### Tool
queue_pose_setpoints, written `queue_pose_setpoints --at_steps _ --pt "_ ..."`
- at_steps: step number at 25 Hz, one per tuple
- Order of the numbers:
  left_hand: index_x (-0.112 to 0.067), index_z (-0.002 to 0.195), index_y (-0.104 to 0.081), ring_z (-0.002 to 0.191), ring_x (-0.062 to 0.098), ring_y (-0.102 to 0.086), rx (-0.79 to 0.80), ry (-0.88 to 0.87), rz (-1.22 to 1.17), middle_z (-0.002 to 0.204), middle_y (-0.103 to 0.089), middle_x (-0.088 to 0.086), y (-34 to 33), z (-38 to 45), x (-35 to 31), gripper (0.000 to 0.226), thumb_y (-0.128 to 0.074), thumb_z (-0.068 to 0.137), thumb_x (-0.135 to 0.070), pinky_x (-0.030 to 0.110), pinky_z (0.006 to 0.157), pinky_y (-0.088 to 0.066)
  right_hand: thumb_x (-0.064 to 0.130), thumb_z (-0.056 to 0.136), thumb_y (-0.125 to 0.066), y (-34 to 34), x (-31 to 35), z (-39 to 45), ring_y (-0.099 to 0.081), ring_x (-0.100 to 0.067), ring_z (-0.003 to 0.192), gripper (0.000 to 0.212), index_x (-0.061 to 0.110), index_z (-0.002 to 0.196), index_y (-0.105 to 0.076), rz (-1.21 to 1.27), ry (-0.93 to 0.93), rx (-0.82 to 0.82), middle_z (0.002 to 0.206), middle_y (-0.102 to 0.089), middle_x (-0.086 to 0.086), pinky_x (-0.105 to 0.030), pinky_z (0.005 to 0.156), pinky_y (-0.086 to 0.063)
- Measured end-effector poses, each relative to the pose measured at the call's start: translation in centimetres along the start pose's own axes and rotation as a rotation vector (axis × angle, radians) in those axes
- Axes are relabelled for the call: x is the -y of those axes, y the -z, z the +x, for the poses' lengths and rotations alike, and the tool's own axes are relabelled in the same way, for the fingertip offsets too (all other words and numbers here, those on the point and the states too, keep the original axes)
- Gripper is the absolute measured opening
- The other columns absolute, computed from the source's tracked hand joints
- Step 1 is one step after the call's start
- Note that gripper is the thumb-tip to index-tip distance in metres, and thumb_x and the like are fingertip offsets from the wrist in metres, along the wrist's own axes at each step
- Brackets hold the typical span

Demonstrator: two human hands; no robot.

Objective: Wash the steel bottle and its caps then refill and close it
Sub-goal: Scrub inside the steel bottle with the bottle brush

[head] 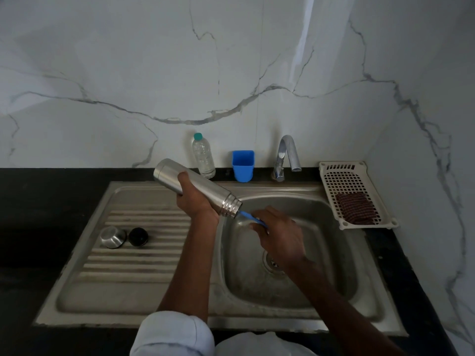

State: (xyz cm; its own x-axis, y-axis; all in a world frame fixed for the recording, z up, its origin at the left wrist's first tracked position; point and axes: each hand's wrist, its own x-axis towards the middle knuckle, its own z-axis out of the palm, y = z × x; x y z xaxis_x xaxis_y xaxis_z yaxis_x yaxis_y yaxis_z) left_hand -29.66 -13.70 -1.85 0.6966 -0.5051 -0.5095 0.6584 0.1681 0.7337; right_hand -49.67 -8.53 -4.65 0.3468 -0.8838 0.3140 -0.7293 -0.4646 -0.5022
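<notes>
My left hand (196, 199) grips the steel bottle (198, 187) around its middle and holds it tilted, its threaded mouth pointing down and right over the sink basin (326, 283). My right hand (279, 233) holds a blue brush handle (253, 219) whose far end goes into the bottle's mouth. On the ribbed drainboard (133, 265) at the left lie the steel cap (112, 237) and, beside it, the black inner cap (138, 236).
A tap (286, 156) stands behind the basin with no water visible. A clear plastic bottle (203, 156) and a blue cup holder (243, 165) stand at the wall. A white basket (331, 176) with a brown scrub pad (356, 208) sits on the black counter at the right.
</notes>
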Motion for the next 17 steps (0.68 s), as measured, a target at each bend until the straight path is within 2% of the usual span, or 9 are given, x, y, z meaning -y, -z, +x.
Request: queue_pose_setpoints --at_steps 2,4,6,8,9,10,12,15,17 --pt "-0.015 0.12 -0.066 0.096 0.031 -0.077 -0.011 -0.001 0.007 0.111 -0.077 0.012 0.0 -0.2 0.2 0.056 -0.077 0.081 -0.053 0.053 0.082 -0.065 0.022 0.088 -0.077 0.1 0.5 -0.1 -0.062 -0.01 0.079 0.022 0.027 0.108 -0.069 -0.05 0.054 -0.106 0.094 -0.067 0.011 -0.026 0.06 -0.047" --pt "-0.015 0.119 -0.067 0.096 0.031 -0.077 -0.015 0.0 0.001 0.111 -0.077 0.012 -0.2 -0.3 0.2 0.056 -0.077 0.079 -0.053 0.054 0.082 -0.065 0.017 0.09 -0.073 0.1 1.8 0.3 -0.061 -0.009 0.073 0.013 0.028 0.097 -0.067 -0.046 -0.012 -0.115 0.086 -0.067 0.011 -0.026 0.057 -0.043" --pt "-0.013 0.121 -0.067 0.096 0.032 -0.077 -0.005 0.0 0.004 0.112 -0.077 0.014 -0.1 -0.4 0.0 0.059 -0.076 0.079 -0.054 0.053 0.081 -0.065 0.012 0.093 -0.066 -0.1 2.4 1.3 -0.058 -0.004 0.062 0.013 0.025 0.091 -0.067 0.277 -0.32 0.007 0.078 -0.066 0.009 -0.024 0.053 -0.039" --pt "-0.01 0.126 -0.065 0.097 0.034 -0.077 0.066 0.003 0.005 0.113 -0.076 0.018 0.0 -0.4 -0.1 0.069 -0.077 0.076 -0.057 0.053 0.08 -0.065 0.01 0.099 -0.056 1.2 3.0 2.6 -0.042 -0.003 0.045 0.015 0.02 0.094 -0.066 0.896 -0.814 0.313 0.07 -0.059 0.003 -0.021 0.043 -0.03" --pt "-0.01 0.128 -0.063 0.097 0.035 -0.077 0.102 0.016 0.006 0.113 -0.075 0.019 0.1 -0.4 -0.2 0.075 -0.077 0.074 -0.059 0.054 0.081 -0.065 0.012 0.101 -0.051 2.0 3.3 3.0 -0.034 -0.004 0.042 0.015 0.019 0.097 -0.064 1.066 -0.98 0.443 0.067 -0.053 0.002 -0.019 0.039 -0.024" --pt "-0.009 0.129 -0.062 0.096 0.035 -0.077 0.119 0.029 0.004 0.113 -0.075 0.019 0.1 -0.4 -0.1 0.077 -0.077 0.074 -0.06 0.055 0.081 -0.065 0.016 0.102 -0.049 2.6 3.5 3.2 -0.03 -0.005 0.043 0.014 0.018 0.099 -0.063 1.084 -1.002 0.513 0.066 -0.051 0.001 -0.018 0.038 -0.021" --pt "-0.01 0.127 -0.064 0.094 0.033 -0.078 0.078 0.021 0.008 0.112 -0.076 0.018 0.0 -0.5 -0.2 0.07 -0.076 0.079 -0.06 0.055 0.08 -0.065 0.026 0.101 -0.06 3.3 3.9 3.1 -0.041 -0.006 0.046 0.01 0.017 0.099 -0.065 0.801 -0.761 0.464 0.069 -0.058 0.0 -0.022 0.043 -0.031" --pt "-0.012 0.123 -0.066 0.092 0.03 -0.077 0.001 0.03 -0.007 0.109 -0.076 0.013 -0.2 -1.0 -0.2 0.062 -0.074 0.083 -0.059 0.051 0.08 -0.066 0.029 0.097 -0.067 3.1 4.7 1.9 -0.06 -0.007 0.071 0.011 0.024 0.105 -0.061 0.124 -0.239 0.228 0.087 -0.064 0.008 -0.026 0.063 -0.049" --pt "-0.013 0.125 -0.065 0.092 0.028 -0.077 -0.007 0.025 -0.016 0.11 -0.075 0.012 -0.3 -1.7 0.1 0.059 -0.073 0.086 -0.056 0.048 0.079 -0.066 0.027 0.099 -0.062 2.3 4.2 1.8 -0.061 -0.01 0.074 0.007 0.027 0.106 -0.063 -0.037 -0.129 0.152 0.086 -0.063 0.009 -0.029 0.067 -0.05"
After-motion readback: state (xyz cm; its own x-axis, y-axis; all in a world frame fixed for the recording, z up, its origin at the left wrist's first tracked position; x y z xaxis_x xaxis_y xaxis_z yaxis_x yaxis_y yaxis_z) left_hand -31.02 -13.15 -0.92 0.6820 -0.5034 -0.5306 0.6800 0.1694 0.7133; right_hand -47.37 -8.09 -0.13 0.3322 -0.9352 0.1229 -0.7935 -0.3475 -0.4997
